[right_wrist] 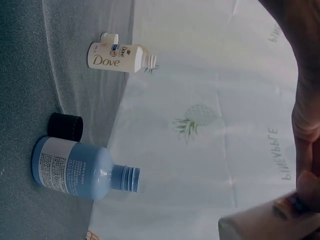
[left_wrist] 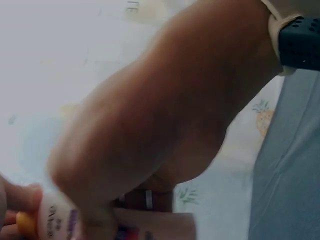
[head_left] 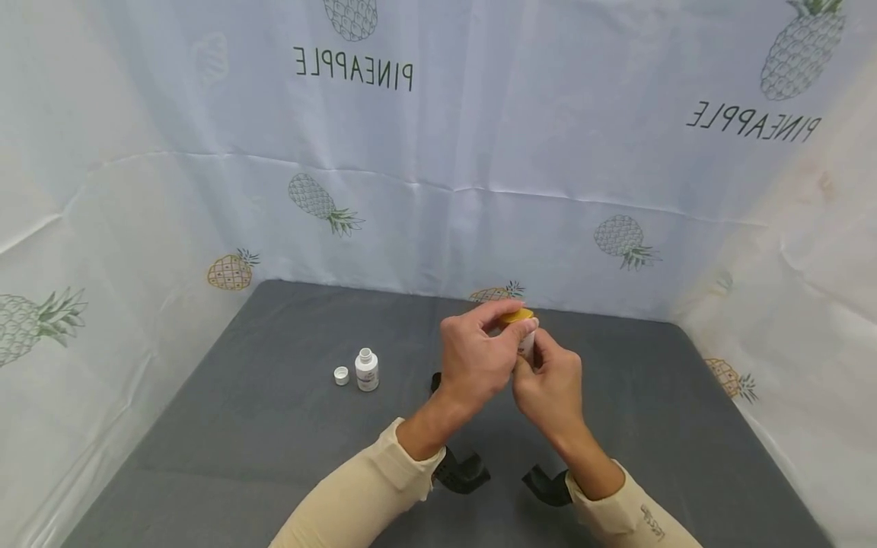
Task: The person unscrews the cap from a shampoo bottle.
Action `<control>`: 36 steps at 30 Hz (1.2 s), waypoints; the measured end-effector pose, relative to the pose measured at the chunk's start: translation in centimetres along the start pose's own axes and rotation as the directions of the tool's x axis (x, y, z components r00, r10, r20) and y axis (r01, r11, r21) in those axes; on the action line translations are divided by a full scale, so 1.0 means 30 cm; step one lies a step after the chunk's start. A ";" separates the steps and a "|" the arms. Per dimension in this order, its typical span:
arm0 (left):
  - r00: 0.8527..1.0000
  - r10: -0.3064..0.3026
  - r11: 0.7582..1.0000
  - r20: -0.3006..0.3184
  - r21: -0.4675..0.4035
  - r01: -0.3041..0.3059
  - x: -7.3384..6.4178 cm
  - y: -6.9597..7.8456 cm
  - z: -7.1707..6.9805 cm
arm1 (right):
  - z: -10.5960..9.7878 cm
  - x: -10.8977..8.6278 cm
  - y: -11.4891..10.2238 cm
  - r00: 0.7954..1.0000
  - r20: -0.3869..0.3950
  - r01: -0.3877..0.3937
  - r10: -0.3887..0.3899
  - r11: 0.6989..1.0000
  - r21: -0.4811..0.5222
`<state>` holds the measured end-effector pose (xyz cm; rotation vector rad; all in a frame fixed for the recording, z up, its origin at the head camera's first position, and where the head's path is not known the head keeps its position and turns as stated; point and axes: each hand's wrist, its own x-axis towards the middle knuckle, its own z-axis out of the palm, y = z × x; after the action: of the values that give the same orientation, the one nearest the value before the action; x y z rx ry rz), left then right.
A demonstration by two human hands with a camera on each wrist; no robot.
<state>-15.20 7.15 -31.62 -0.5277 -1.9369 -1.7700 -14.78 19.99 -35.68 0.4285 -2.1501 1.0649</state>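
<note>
Up off the grey table, a white bottle (head_left: 527, 346) with a yellow cap (head_left: 517, 314) is between the two hands. My left hand (head_left: 479, 352) pinches the cap between fingers and thumb. Lower down, my right hand (head_left: 553, 387) grips the body of the bottle. In the left wrist view the yellow cap (left_wrist: 27, 223) sits at the end of the printed bottle (left_wrist: 57, 220), while the right hand wraps its middle. The bottle's plain base (right_wrist: 240, 227) points toward the blue bottle in the right wrist view.
On the table stands an uncapped white Dove bottle (right_wrist: 114, 57) beside its white cap (head_left: 341, 375). A blue bottle (right_wrist: 85, 167), also uncapped, has a black cap (right_wrist: 65, 126) next to it; the left arm hides it in the head view. Pineapple-print curtains (head_left: 452, 137) surround the table.
</note>
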 end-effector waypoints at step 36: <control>0.908 0.226 0.967 0.353 -0.190 -0.167 0.000 -0.048 -0.159 | -0.063 -0.030 -0.025 0.910 0.414 -0.121 -0.028 0.936 0.329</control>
<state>-15.65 2.27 -32.47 -1.1490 -1.9051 -1.7956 -12.88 21.02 -35.08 0.8371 -2.3416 1.5035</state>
